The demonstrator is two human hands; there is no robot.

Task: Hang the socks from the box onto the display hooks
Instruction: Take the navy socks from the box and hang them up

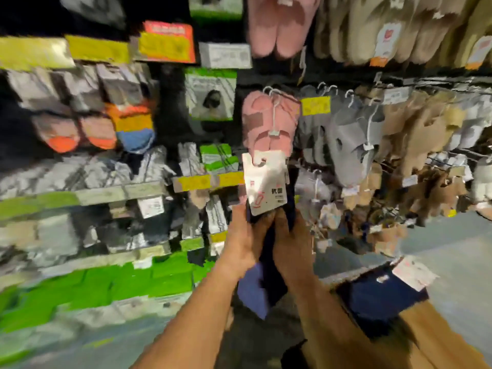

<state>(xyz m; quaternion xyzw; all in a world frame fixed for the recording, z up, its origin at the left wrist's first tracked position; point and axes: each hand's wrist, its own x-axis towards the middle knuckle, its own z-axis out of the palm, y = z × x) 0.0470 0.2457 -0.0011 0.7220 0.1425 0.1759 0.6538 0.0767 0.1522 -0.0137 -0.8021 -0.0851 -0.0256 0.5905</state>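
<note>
While both hands are raised to the rack, dark socks (266, 251) are pinched by left hand (239, 243) and right hand (291, 243), card tag (266, 179) above fingertips; light, floppy, best gripped just under the stiff card.

Pink slippers (269, 123) hang right above the sock card (266, 182), grey slippers (343, 145) crowd its right side, and packed sock shelves (119, 193) fill the left.
</note>
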